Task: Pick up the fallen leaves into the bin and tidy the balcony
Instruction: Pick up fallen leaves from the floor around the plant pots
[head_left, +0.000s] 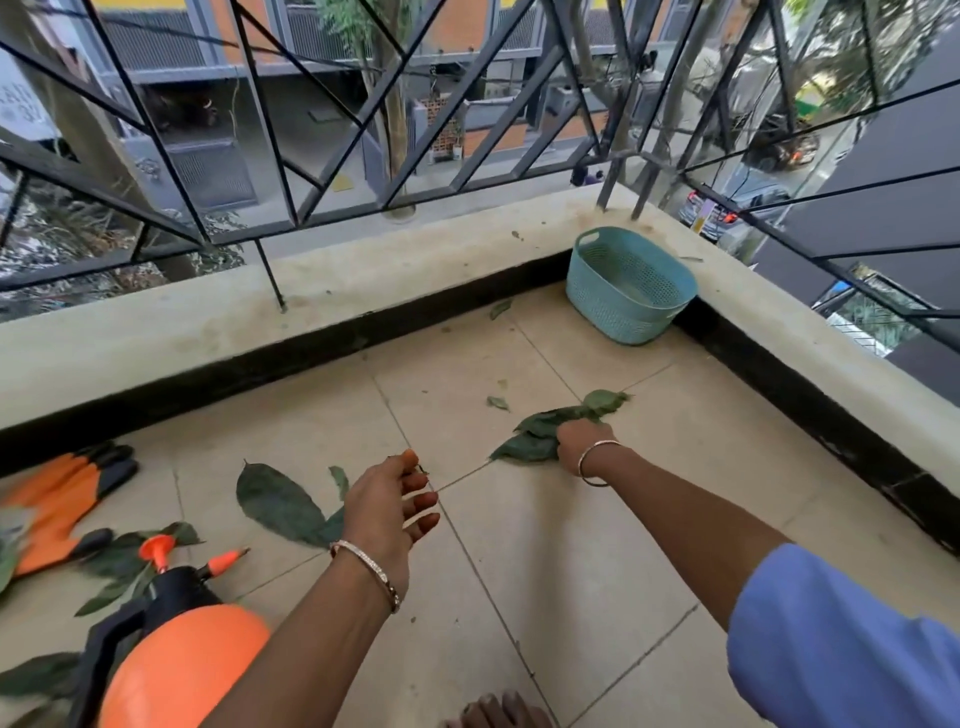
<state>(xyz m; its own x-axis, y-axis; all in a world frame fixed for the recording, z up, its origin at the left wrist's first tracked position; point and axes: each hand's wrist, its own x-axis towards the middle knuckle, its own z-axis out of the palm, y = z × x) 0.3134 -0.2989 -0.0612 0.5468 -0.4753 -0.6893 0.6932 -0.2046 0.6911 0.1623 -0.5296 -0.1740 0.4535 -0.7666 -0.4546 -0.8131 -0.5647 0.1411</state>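
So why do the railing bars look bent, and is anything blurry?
Head view: the wide lens bows the railing and ledge toward the edges; the orange gloves and sprayer at lower left are smeared; the blue basket and the right hand gripping leaves look sharp; daylight is soft, without hard shadows.

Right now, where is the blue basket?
In the head view, the blue basket sits on the floor in the balcony's far right corner, by the low wall, beyond the right hand gripping a bunch of leaves.

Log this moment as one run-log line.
right hand grips leaf bunch on floor | left hand hovers, loosely curled | blue basket upright in corner | large leaf lies loose
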